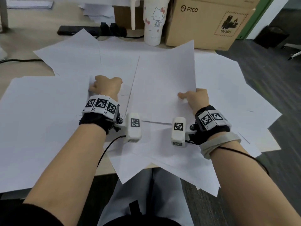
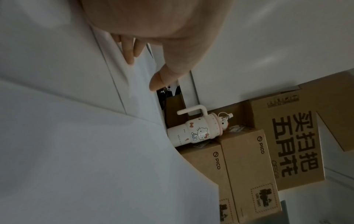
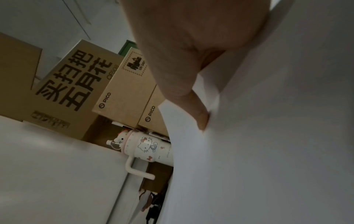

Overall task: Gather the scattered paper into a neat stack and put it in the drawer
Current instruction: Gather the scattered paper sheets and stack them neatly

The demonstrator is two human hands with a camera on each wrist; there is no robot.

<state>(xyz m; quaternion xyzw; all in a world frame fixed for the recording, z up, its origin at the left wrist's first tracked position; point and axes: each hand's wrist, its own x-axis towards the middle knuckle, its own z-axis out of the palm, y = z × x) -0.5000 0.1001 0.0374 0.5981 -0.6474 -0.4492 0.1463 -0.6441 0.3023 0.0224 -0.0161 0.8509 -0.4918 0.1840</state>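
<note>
Pinching one sheet (image 1: pixel 164 82) at its near right edge, our right hand (image 1: pixel 194 99) sets its thumb on top while the other fingers stay hidden beneath; the head view shows this sheet lifted above the scattered paper (image 1: pixel 45 115) that covers most of the table (image 1: pixel 19 46) and overhangs its near edge. Our left hand (image 1: pixel 105 87) rests curled, knuckles up, on sheets left of centre, and from above we cannot tell whether it grips anything. The left wrist view fills that gap: the thumb (image 2: pixel 162 78) and fingertips (image 2: pixel 130 56) close on a thin paper edge. The right wrist view shows the right thumb (image 3: pixel 201 119) pressed flat onto the white sheet, which curves upward beside it. Both wrist views show more cardboard boxes (image 2: pixel 247 171) stacked behind the white cartoon-cat bottle (image 2: pixel 193 131) than the head view does, whereas only the head view shows the black power strip (image 1: pixel 91 31) behind the sheets. No drawer appears in any view.
</note>
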